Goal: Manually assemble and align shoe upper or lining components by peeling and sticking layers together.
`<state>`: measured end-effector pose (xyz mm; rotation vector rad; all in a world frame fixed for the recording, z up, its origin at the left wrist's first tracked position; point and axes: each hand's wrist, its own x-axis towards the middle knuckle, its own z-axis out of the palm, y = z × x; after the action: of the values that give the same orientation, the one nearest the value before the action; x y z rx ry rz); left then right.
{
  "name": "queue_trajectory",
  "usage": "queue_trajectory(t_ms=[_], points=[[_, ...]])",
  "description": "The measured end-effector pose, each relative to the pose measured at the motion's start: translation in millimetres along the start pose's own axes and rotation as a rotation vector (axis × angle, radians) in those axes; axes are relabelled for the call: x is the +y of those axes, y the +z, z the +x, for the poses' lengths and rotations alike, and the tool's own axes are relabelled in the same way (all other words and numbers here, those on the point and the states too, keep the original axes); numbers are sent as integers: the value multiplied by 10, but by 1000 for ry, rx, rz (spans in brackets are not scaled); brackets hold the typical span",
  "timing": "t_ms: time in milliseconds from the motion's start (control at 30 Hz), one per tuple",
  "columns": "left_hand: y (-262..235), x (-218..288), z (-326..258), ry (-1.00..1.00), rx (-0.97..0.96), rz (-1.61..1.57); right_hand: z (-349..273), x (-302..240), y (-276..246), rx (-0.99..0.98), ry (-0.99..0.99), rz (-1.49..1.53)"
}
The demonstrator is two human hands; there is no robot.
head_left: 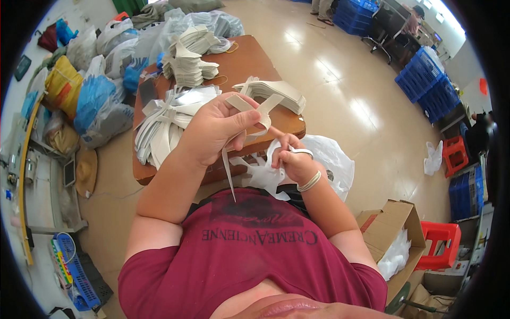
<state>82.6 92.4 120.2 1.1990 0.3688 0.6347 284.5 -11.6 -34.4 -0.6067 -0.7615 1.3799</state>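
Left hand [212,133] is pinching a flat cream Y-shaped strap piece [254,109] above the brown wooden bench [249,58]; right hand [295,159] is closing around small white-handled scissors [297,151] just below it.

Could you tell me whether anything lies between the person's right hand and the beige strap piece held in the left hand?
Nothing visible does. The left hand grips the beige strap piece above the table edge, and the right hand sits just below it, a finger reaching toward the piece.
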Motion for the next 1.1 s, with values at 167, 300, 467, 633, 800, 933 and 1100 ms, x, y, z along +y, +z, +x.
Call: queue_trajectory(t_ms=[167, 300, 467, 633, 800, 933, 1100], points=[[-44, -91, 75, -58, -25, -81, 10, 164, 197, 3, 96, 7], [-57, -153, 135, -90, -2, -115, -29, 195, 187, 63, 94, 6], [-581, -374, 296, -213, 163, -57, -216, -60, 56, 248, 127, -184], [-878, -442, 107, -228, -113, -103, -434, -292, -280, 422, 79, -342], [-1247, -495, 183, -314, -143, 24, -227, -479, -382, 540, -32, -549], [-1278, -639, 671, -289, 50, 421, 272, -545, -448, 657, -137, -700], [-1325, -1000, 1349, -89, 239, 299, 875, -674, -564, 791, -147, -945]])
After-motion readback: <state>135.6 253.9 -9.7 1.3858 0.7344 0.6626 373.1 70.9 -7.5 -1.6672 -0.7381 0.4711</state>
